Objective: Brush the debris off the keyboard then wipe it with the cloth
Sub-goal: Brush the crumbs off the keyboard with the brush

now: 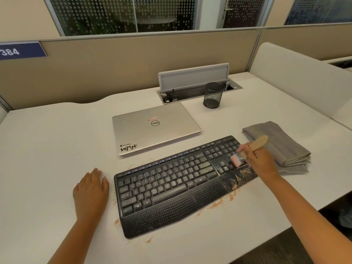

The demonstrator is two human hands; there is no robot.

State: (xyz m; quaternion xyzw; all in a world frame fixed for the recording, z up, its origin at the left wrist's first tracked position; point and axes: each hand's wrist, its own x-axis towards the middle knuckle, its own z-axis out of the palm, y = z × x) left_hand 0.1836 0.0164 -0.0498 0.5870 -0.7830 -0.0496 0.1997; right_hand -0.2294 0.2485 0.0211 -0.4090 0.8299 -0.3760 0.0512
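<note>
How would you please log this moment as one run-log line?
phase: brushing | right hand: holds brush at keyboard numpad | left hand: flat on desk | debris: remains | cloth: untouched

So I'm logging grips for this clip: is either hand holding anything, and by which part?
The right hand grips the brush by its wooden handle. The left hand rests flat on the desk, holding nothing.

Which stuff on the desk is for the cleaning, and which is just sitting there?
For the job: keyboard, brush gripped by the right hand, folded grey cloth, debris.
Just lying about: closed laptop, mesh pen cup.
</note>
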